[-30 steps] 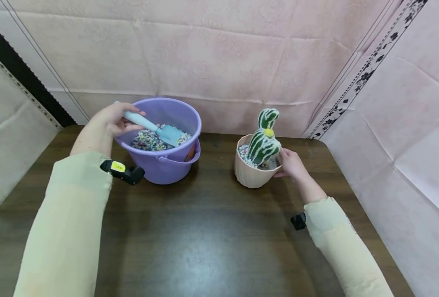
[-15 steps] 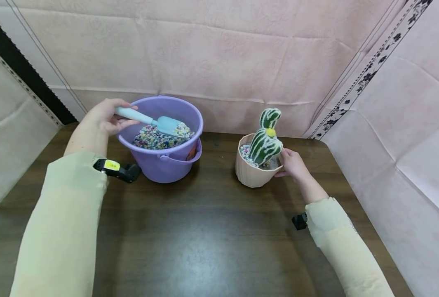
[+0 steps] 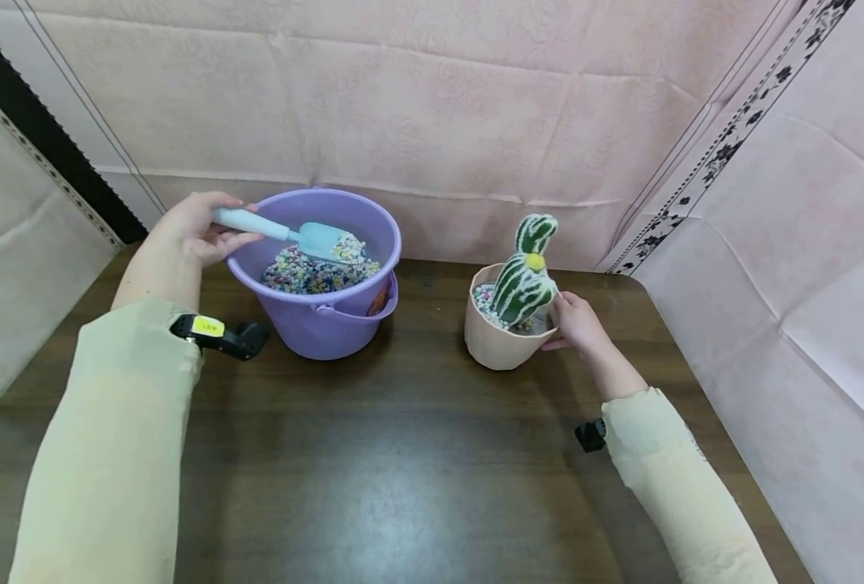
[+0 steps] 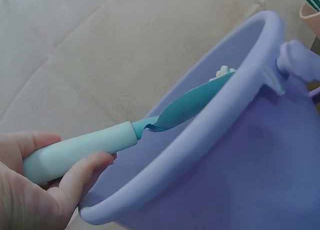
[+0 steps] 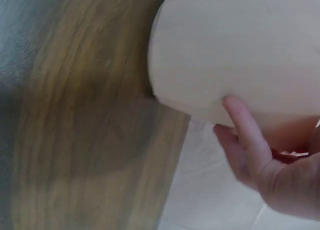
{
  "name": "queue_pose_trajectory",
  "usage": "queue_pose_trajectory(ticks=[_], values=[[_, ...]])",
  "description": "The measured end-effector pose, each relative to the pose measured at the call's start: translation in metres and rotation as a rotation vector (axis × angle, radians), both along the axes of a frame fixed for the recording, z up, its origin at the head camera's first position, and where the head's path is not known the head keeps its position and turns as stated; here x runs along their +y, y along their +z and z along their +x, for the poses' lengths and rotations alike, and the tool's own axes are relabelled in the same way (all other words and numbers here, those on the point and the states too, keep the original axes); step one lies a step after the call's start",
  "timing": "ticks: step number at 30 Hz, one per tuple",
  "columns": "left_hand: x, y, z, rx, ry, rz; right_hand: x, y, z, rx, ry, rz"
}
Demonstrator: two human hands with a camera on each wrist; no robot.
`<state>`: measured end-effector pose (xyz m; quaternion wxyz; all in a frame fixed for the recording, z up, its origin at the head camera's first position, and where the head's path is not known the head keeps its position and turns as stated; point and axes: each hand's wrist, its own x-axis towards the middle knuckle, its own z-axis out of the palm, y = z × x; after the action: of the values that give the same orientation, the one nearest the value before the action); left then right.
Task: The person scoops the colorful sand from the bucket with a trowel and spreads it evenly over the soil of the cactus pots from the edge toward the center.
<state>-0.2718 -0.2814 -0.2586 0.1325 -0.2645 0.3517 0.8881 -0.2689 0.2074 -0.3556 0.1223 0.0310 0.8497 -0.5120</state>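
My left hand [image 3: 191, 231] grips the pale blue handle of a small trowel [image 4: 85, 150]. The trowel's blade, carrying a heap of pebbles [image 3: 349, 247], is above more multicoloured pebbles [image 3: 296, 272] inside a purple bucket [image 3: 315, 324]. In the left wrist view the blade shows partly behind the bucket's rim. On the right, a beige ribbed plant pot [image 3: 497, 345] holds a green and white knitted cactus [image 3: 522, 288] with a yellow flower, set in pebbles. My right hand [image 3: 579, 322] holds that pot by its right side, a finger lying against the outer wall [image 5: 220, 55].
Both containers stand toward the back of a dark wooden table [image 3: 373, 454]. The bucket's handle [image 3: 358, 315] hangs down its front right side. A pale cloth [image 3: 432, 113] rises behind the table, with more cloth at the left and right.
My left hand has lifted the trowel out of the bucket's pebbles and drawn it left, pebbles now on its blade. The right hand and the pot have hardly moved.
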Motion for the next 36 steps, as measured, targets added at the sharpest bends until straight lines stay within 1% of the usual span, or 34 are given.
queue_pose_trajectory(ticks=[4, 8, 11, 14, 17, 19, 22, 25, 30, 34, 36], values=[[0.002, 0.002, 0.003, 0.003, 0.016, 0.031, 0.001, 0.006, -0.002, -0.025, 0.018, 0.063], [0.003, 0.004, 0.005, 0.013, 0.024, 0.042, 0.005, 0.009, -0.01, -0.029, 0.082, 0.157], [0.004, 0.005, 0.005, 0.021, 0.035, 0.049, 0.008, 0.011, -0.014, -0.032, 0.127, 0.181], [0.006, 0.007, 0.004, 0.031, 0.045, 0.055, 0.008, 0.013, -0.014, -0.055, 0.122, 0.133], [0.011, 0.011, 0.001, 0.051, 0.061, 0.05, 0.003, 0.015, -0.012, -0.094, 0.07, 0.038], [0.015, 0.014, 0.0, 0.066, 0.056, 0.051, -0.002, 0.016, -0.01, -0.112, 0.038, -0.029], [0.023, 0.017, -0.001, 0.081, 0.044, 0.051, -0.009, 0.016, -0.008, -0.124, 0.022, -0.088], [0.033, 0.02, -0.001, 0.091, 0.02, 0.047, -0.013, 0.015, -0.007, -0.122, 0.013, -0.112], [0.05, 0.026, -0.001, 0.116, -0.026, 0.035, -0.014, 0.014, -0.007, -0.112, -0.049, -0.121], [0.064, 0.031, 0.0, 0.14, -0.046, 0.023, -0.012, 0.013, -0.007, -0.097, -0.083, -0.121], [0.071, 0.033, 0.0, 0.148, -0.046, 0.02, -0.011, 0.011, -0.007, -0.092, -0.09, -0.128]])
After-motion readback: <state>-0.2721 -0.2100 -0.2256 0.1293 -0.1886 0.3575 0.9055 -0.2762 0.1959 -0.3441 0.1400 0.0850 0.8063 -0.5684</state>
